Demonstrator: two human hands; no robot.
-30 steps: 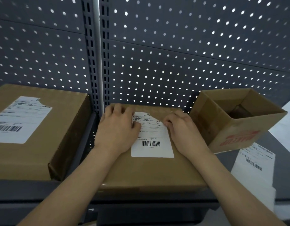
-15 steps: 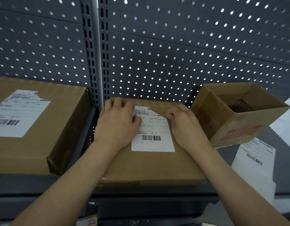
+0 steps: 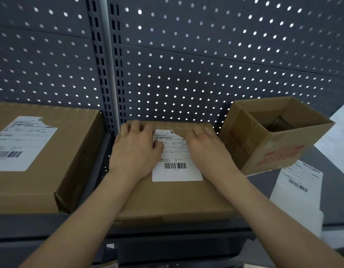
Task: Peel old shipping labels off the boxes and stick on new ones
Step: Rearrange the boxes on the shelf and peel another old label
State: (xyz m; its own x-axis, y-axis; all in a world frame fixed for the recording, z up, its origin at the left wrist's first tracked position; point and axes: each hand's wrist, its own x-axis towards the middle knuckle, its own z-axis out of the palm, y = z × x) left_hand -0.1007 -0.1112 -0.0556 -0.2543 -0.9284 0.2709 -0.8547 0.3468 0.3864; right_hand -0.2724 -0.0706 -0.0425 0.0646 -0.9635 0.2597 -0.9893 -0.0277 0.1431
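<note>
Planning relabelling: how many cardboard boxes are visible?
3: left box closed, centre box under left hand and right hand, open box at right. Others may be hidden.

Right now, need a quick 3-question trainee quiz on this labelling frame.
1. True or false: the left hand and the right hand both rest on the middle box.
2. Which box is open at the top? A) left box B) middle box C) right box
3. How many boxes show a white label on their top face?

Key: 1 true. 2 C. 3 two, the left box and the middle box.
</note>
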